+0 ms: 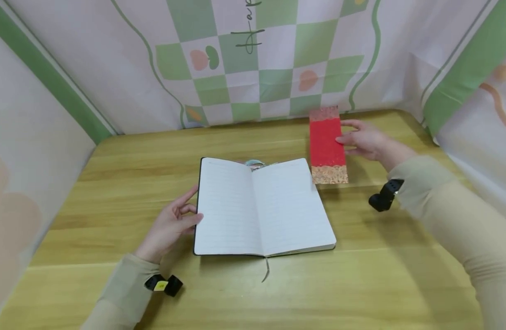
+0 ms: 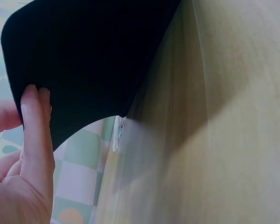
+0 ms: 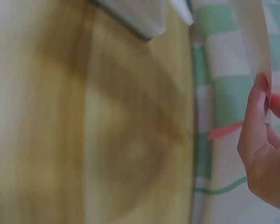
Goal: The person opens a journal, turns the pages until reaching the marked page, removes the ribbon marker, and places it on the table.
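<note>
A narrow red slip (image 1: 327,144) with gold-patterned ends is held up beside the upper right edge of a spread notebook (image 1: 228,211). The right hand's (image 1: 362,142) grip pinches the slip midway along its right long edge, thumb on the red face, fingers behind. It looks thin and light, probably paper or card, likely to bend or crease if squeezed; mid-edge seems a sound place to hold it.

The left hand's (image 1: 170,224) grip pinches the notebook's left side, thumb over the lined page, fingers behind the black cover (image 2: 84,56), which tilts up from the desk (image 1: 125,183). The cover seems fairly stiff, the pages soft and easily creased, so its outer edge is the better hold.

A ribbon (image 1: 267,270) hangs below the spine. Behind the desk is a green-and-white checked cloth (image 1: 273,50).
</note>
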A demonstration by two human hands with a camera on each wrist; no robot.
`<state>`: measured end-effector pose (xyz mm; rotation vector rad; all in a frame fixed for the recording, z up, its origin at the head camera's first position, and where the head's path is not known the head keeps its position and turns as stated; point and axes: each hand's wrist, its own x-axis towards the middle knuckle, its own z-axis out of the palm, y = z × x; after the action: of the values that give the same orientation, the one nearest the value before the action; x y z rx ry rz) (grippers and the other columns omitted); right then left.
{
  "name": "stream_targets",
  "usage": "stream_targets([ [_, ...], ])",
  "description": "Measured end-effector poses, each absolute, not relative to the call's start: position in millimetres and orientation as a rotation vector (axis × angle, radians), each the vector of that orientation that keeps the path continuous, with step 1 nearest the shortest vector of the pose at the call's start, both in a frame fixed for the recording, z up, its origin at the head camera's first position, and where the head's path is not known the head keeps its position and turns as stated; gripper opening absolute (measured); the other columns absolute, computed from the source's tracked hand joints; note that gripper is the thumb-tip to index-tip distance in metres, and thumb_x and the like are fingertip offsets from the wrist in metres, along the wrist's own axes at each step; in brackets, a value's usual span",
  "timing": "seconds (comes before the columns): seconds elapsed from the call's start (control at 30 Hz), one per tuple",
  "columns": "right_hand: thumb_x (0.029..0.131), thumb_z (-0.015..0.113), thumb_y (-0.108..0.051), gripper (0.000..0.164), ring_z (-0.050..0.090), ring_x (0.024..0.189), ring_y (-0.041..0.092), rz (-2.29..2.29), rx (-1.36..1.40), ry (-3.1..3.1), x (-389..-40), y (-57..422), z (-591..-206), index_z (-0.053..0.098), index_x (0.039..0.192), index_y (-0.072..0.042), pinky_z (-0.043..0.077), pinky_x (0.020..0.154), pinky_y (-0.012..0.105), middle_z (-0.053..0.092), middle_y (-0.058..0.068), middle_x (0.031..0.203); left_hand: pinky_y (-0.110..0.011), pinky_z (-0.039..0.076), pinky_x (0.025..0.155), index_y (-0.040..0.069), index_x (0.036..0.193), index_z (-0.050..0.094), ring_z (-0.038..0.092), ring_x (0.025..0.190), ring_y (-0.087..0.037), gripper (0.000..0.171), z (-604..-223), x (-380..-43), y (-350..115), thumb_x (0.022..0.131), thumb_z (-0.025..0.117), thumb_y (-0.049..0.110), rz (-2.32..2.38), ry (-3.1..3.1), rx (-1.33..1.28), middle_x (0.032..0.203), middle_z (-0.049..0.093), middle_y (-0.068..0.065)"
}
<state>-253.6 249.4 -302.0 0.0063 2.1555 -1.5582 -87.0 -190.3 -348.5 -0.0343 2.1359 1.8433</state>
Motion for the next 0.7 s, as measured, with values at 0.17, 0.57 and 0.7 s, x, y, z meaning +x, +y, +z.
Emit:
stream_targets([
  [0.17, 0.099, 0.047, -0.014, 0.072, 0.056, 0.087, -0.003, -1.435, -0.012, 2.138, -253, 260, -326, -0.001, 0.151, -0.002, 0.051, 0.087, 0.029, 0.04, 0.02, 0.134, -0.028, 0.052, 0.068, 0.021, 0.151, 0.026, 0.056, 0.07, -0.007, 0.071, -347, -88, -191, 0.091, 0.059, 0.003, 1.832, 2.144, -0.037, 0.089, 0.057, 0.005],
  [0.57, 0.097, 0.05, -0.008, 0.067, 0.062, 0.084, 0.005, -1.345, -0.006, 2.18, -257, 270, -353, 0.009, 0.148, 0.007, 0.054, 0.083, 0.034, 0.047, 0.024, 0.128, -0.027, 0.05, 0.067, 0.022, 0.15, 0.026, 0.054, 0.068, -0.007, 0.07, -350, -87, -190, 0.091, 0.059, 0.004, 1.824, 2.151, -0.059, 0.088, 0.056, 0.005],
  [0.7, 0.095, 0.054, -0.01, 0.067, 0.062, 0.079, 0.004, -1.275, -0.018, 2.253, -256, 265, -355, 0.014, 0.145, 0.01, 0.055, 0.075, 0.03, 0.049, 0.026, 0.125, -0.028, 0.052, 0.068, 0.022, 0.15, 0.026, 0.055, 0.069, -0.007, 0.07, -351, -87, -190, 0.091, 0.059, 0.004, 1.832, 2.148, -0.056, 0.087, 0.057, 0.006],
])
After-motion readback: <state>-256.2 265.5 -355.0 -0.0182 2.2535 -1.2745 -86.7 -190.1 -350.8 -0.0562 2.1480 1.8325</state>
